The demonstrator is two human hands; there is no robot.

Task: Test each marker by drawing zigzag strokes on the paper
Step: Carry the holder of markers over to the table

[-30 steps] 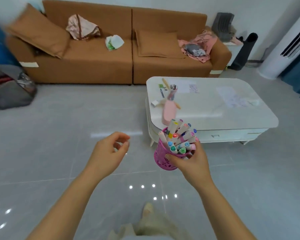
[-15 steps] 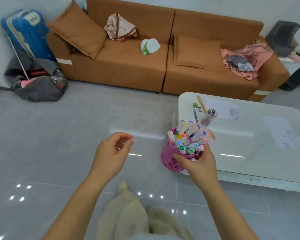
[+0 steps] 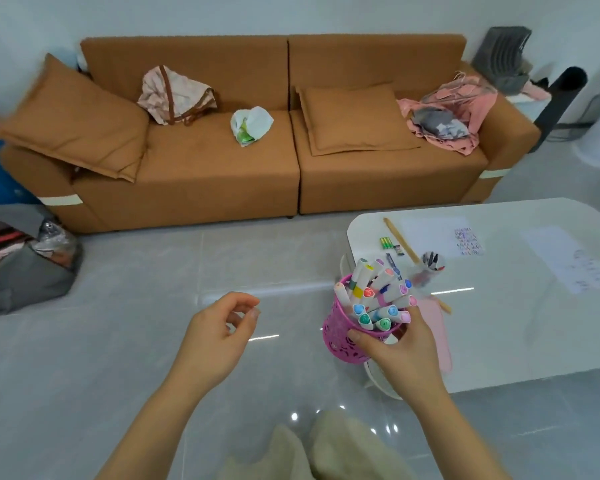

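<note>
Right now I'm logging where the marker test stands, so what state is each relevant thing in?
Right hand: gripping the pink cup, held in the air.
Left hand: empty, fingers loosely curled.
Pink cup: full, tilted.
Markers: capped, all in the cup.
Paper: flat on the white table, some strokes already drawn.

One pink perforated cup (image 3: 340, 341) holds roughly fourteen markers (image 3: 378, 299). Two paper sheets (image 3: 437, 233) lie on one white table (image 3: 520, 327). One brown sofa (image 3: 222, 168) carries two cushions (image 3: 73, 119).
</note>
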